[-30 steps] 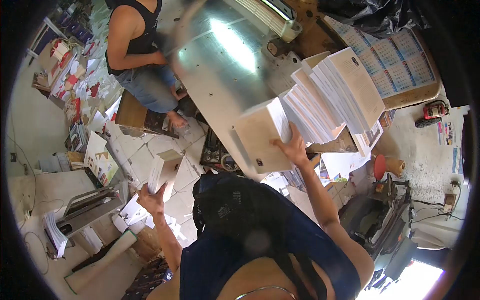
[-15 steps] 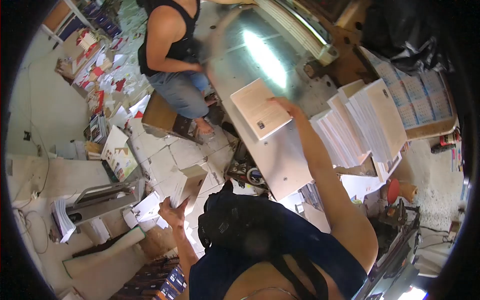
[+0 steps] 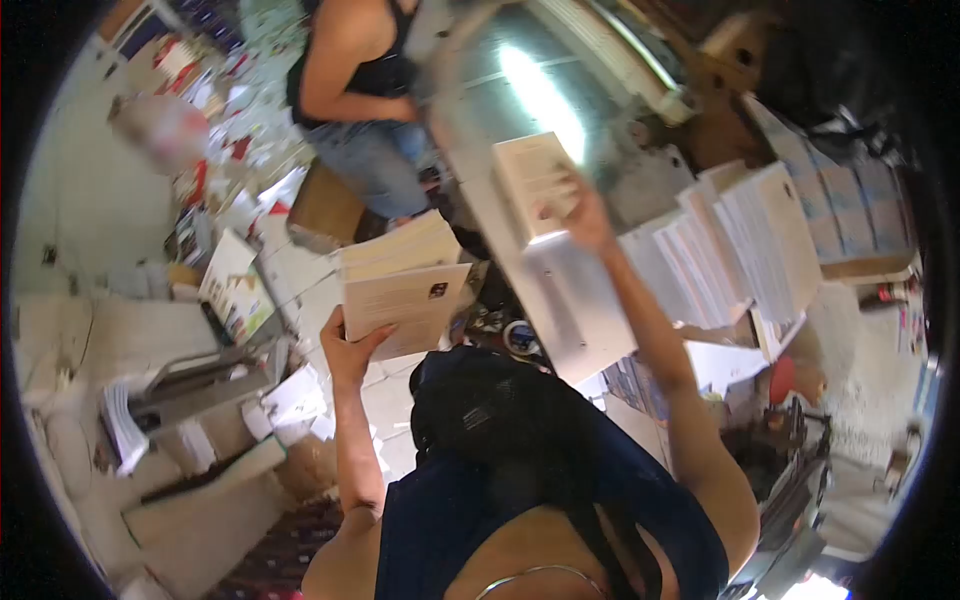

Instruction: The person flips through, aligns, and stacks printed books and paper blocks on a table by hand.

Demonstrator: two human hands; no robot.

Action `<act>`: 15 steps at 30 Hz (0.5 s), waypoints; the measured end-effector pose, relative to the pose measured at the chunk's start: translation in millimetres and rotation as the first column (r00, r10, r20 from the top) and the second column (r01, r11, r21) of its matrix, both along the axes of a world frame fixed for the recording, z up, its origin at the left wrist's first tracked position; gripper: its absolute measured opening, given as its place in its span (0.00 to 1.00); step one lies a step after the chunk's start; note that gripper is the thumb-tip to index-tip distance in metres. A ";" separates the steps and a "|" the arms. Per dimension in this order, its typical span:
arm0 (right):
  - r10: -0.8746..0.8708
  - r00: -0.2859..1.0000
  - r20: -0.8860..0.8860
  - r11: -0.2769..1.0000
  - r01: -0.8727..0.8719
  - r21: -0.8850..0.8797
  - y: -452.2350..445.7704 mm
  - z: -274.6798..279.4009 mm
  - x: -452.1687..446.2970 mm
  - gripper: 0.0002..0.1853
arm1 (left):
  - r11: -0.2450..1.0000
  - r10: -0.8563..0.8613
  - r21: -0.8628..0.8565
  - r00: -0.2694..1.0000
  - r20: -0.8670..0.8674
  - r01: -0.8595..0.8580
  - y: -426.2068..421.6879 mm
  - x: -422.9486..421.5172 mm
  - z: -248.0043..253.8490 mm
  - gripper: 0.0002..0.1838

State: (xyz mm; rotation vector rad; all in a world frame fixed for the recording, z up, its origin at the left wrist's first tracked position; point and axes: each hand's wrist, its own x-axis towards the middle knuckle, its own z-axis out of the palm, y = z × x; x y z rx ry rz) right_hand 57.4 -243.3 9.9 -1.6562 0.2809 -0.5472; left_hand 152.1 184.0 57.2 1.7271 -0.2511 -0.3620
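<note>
My left hand [image 3: 350, 345] is closed on a paperback book [image 3: 415, 305], thumb across its printed cover, which has a small dark picture near one corner. Cream pages [image 3: 405, 248] fan out behind that cover; whether they belong to a second book I cannot tell. Over the metal table, my right hand [image 3: 588, 215], blurred, grips another cream-covered book [image 3: 528, 175] by its right side. That book is tilted, and its pale lower edge shows near the tabletop [image 3: 575, 325].
Stacked books [image 3: 720, 250] stand in a leaning row at the table's right. Another person [image 3: 360, 90] sits on a brown box [image 3: 325, 205] across the table's left edge. Paper scraps [image 3: 255, 110] litter the floor behind. A calendar sheet [image 3: 850, 210] lies at far right.
My left hand has raised its book from low beside my body to in front of me, cover now facing up. The right-hand book has moved slightly away and tilted up from lying flat.
</note>
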 end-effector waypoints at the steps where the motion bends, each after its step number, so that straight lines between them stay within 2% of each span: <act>1: 0.089 0.994 -0.066 0.990 -0.096 -0.104 25.7 0.4 -15.7 0.56 | 0.999 -0.029 -0.028 0.999 -0.023 0.029 -15.5 3.0 14.2 0.22; 2: 0.233 0.956 -0.180 0.970 -0.243 -0.034 46.5 30.9 -35.0 0.60 | 0.996 -0.068 -0.057 0.997 -0.046 0.065 -32.1 4.5 30.3 0.22; 3: 0.353 0.904 -0.241 0.913 -0.389 -0.121 63.2 53.1 -45.0 0.66 | 0.990 -0.113 -0.087 0.991 -0.067 0.107 -50.0 4.5 41.6 0.22; 5: 0.396 0.909 -0.126 0.918 -0.393 0.047 82.6 72.2 -66.6 0.71 | 0.926 -0.194 -0.332 0.981 -0.005 0.181 -86.5 2.8 53.3 0.25; 7: 0.356 0.935 0.002 0.925 -0.353 0.141 74.9 70.1 -82.1 0.74 | 0.825 -0.258 -0.518 0.966 0.011 0.226 -122.4 -1.5 56.4 0.27; 8: 0.297 0.945 0.138 0.915 -0.322 0.241 70.1 65.2 -87.3 0.75 | 0.773 -0.287 -0.590 0.958 0.002 0.233 -141.4 -3.6 55.1 0.29; 9: 0.197 0.977 -0.081 0.920 -0.156 0.359 67.6 96.2 -95.0 0.74 | 0.718 -0.312 -0.656 0.950 -0.006 0.232 -158.5 -5.4 52.6 0.30; 10: 0.209 0.953 0.221 0.806 -0.296 0.513 60.9 93.1 -112.5 0.72 | 0.733 -0.368 -0.598 0.928 0.055 0.326 -175.6 -9.1 53.1 0.32; 11: 0.158 0.848 0.505 0.659 -0.472 0.585 55.6 89.7 -133.2 0.71 | 0.737 -0.423 -0.533 0.899 0.116 0.416 -192.6 -13.1 54.1 0.34; 12: 0.112 0.836 0.537 0.686 -0.456 0.567 55.1 110.1 -149.7 0.67 | 0.610 -0.492 -0.690 0.869 0.056 0.390 -218.2 -33.0 73.0 0.35; 13: 0.031 0.843 0.537 0.831 -0.320 0.456 59.7 125.8 -161.7 0.59 | 0.718 -0.451 -0.584 0.892 0.022 0.378 -237.1 -50.3 84.1 0.34; 14: -0.070 0.845 0.530 0.929 -0.138 0.343 64.3 141.5 -173.7 0.51 | 0.743 -0.432 -0.587 0.900 -0.052 0.322 -254.2 -77.1 97.1 0.32; 15: -0.178 0.834 0.523 0.959 0.027 0.283 73.2 151.7 -182.3 0.45 | 0.765 -0.409 -0.588 0.904 -0.127 0.263 -271.1 -103.9 110.2 0.30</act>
